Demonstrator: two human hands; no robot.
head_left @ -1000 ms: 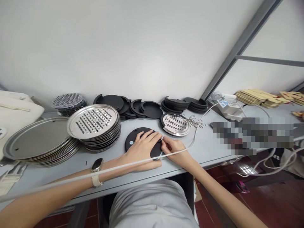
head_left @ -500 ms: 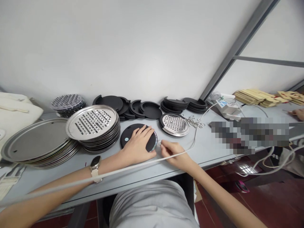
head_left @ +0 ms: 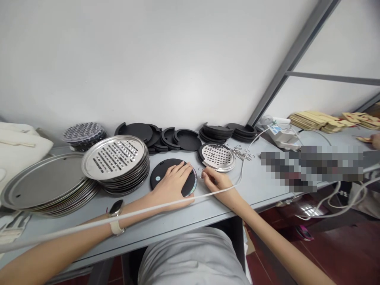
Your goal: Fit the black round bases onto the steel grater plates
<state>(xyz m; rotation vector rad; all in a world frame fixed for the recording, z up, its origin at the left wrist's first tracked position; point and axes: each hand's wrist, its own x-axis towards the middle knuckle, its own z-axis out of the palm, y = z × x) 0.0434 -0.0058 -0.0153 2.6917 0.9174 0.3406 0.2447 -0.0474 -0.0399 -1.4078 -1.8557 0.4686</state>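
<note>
A round black disc (head_left: pixel 162 168) with a small pale sticker and a shiny right edge lies on the table. My left hand (head_left: pixel 175 182) rests on top of it, fingers spread over its right half. Just right of the disc, my right hand (head_left: pixel 216 182) pinches a small wire hook (head_left: pixel 200 170) between thumb and forefinger; the hook is apart from the disc. Behind my right hand sits a perforated metal disc (head_left: pixel 218 155) in a black holder. Loose wire hooks (head_left: pixel 243 153) are scattered beside it.
Stacks of slotted metal discs (head_left: pixel 115 157) and larger metal plates (head_left: pixel 47 180) stand left. Black holders (head_left: pixel 187 139) line the wall. A white cable (head_left: pixel 148 208) crosses over both forearms. At the right are a white box (head_left: pixel 283 136), yellowish flat pieces (head_left: pixel 311 120) and another person's hand (head_left: pixel 375 141).
My right hand has turned and moved slightly up and right, and the wire hook now shows more clearly. My left hand stays on the black disc. The view has shifted slightly.
</note>
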